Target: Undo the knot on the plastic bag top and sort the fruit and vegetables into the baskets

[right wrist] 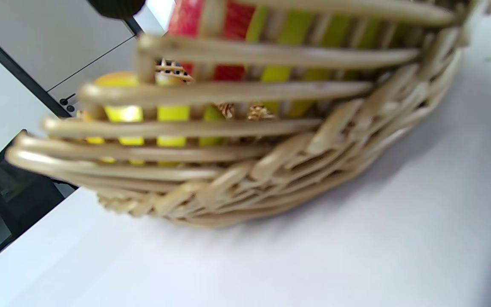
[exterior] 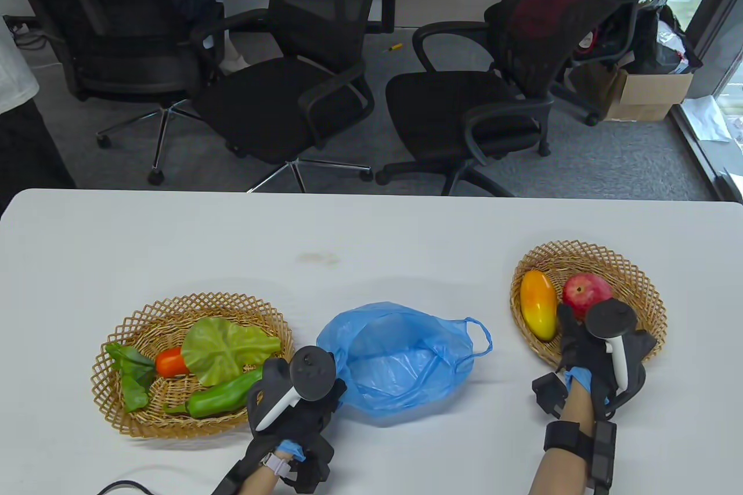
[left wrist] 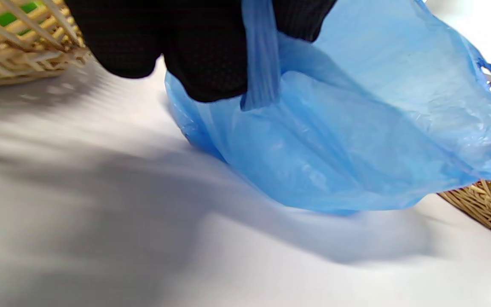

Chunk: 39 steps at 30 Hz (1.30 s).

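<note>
The blue plastic bag [exterior: 400, 361] lies open and slack in the middle of the table, and no produce shows inside it. My left hand [exterior: 316, 393] grips its left edge; in the left wrist view a bag handle [left wrist: 260, 64] runs between my gloved fingers [left wrist: 203, 51]. The left basket [exterior: 116, 338] holds a lettuce leaf [exterior: 223, 347], a green pepper [exterior: 223, 396], an orange vegetable [exterior: 171, 362] and a dark leaf [exterior: 130, 373]. The right basket [exterior: 580, 248] holds a mango [exterior: 538, 304] and a red apple [exterior: 583, 291]. My right hand [exterior: 572, 332] is over that basket's near rim, fingers stretched between the two fruits and holding nothing.
Several black office chairs [exterior: 302, 83] stand beyond the table's far edge, with a cardboard box [exterior: 650, 94] at the back right. A cable [exterior: 125, 484] lies at the near left edge. The right wrist view is filled by the basket wall [right wrist: 249, 170].
</note>
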{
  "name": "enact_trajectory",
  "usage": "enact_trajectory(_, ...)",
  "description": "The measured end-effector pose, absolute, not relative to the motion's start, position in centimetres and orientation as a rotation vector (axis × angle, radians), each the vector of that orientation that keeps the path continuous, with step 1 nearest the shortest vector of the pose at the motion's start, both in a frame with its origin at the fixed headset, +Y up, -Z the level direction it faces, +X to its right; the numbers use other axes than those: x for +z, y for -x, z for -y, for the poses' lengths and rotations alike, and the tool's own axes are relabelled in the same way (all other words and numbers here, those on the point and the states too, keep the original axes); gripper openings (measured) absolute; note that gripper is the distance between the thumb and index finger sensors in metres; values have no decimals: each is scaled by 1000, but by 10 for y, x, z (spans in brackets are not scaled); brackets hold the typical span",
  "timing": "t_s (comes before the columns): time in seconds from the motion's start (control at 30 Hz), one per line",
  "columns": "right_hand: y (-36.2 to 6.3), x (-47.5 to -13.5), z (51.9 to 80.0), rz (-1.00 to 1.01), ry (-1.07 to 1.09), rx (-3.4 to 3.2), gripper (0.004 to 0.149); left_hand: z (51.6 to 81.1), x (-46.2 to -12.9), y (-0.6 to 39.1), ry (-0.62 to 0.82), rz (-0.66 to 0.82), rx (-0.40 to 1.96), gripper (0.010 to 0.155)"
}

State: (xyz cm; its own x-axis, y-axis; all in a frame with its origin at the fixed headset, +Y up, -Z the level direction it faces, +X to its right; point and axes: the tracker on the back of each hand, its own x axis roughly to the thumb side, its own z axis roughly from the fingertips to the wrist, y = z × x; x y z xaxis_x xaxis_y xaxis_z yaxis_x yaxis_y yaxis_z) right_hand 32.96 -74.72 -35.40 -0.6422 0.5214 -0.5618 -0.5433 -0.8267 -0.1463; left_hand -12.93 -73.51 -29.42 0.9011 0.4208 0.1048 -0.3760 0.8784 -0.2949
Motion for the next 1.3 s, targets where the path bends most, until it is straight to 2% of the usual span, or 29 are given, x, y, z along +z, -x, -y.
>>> enact_trajectory(0.17, -328, -349, 738, -3, 764, 2403, 83, 734, -294, 132, 271, 172, 437, 64)
enact_trajectory(0.3, -322, -342, 723, 82, 682, 2439, 81, 725, -291, 136, 267, 191, 479, 79)
enact_trajectory(0.43, -308, -331, 697, 200, 529, 2558, 80, 710, -287, 141, 272, 239, 521, 94)
enact_trajectory(0.57, -287, -318, 671, 274, 349, 2642, 79, 694, -283, 144, 258, 318, 583, 101)
enact_trajectory(0.77, -242, -301, 638, 415, 114, 2787, 77, 663, -273, 148, 51, 343, 584, 98)
enact_trajectory(0.9, -208, -292, 625, 595, -7, 2896, 75, 645, -266, 145, -184, 317, 462, 91)
enact_trajectory(0.97, -195, -290, 623, 655, -61, 2938, 74, 641, -264, 143, -245, 313, 375, 88)
enact_trajectory(1.1, -173, -283, 628, 759, -172, 2977, 70, 646, -262, 139, -297, 304, 208, 83)
enact_trajectory(1.3, -158, -281, 641, 771, -272, 3058, 69, 663, -272, 138, -257, 260, 44, 85)
